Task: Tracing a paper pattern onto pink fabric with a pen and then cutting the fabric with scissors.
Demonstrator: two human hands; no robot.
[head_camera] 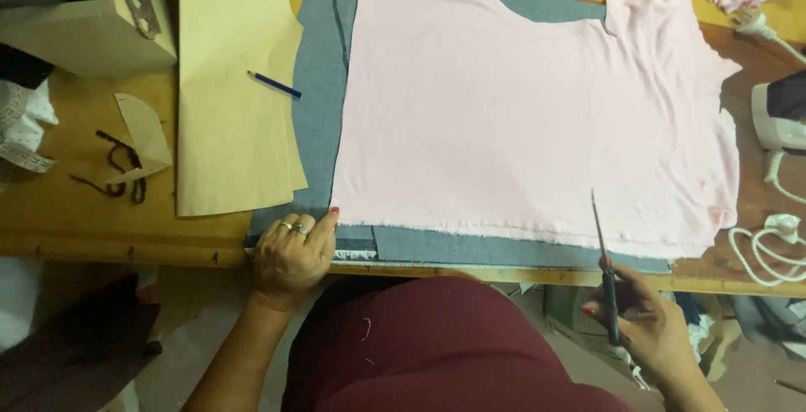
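Note:
A large piece of pale pink fabric [520, 118] lies flat on grey fabric [323, 76] on a wooden table [75, 219]. My left hand [292, 252], with rings on it, rests at the table's front edge and its fingertips touch the pink fabric's near left corner. My right hand [642, 320] is below the table edge at the right and holds a pair of scissors [603, 252] by the handles. The closed blades point up and away, over the pink fabric's near right edge.
A cream paper pattern [231, 101] lies left of the fabrics with a blue pencil [274, 84] on it. Further left are a small paper piece with dark cord [134, 160] and a box [92, 17]. An iron [777, 118] and white cable [772, 244] sit at the right.

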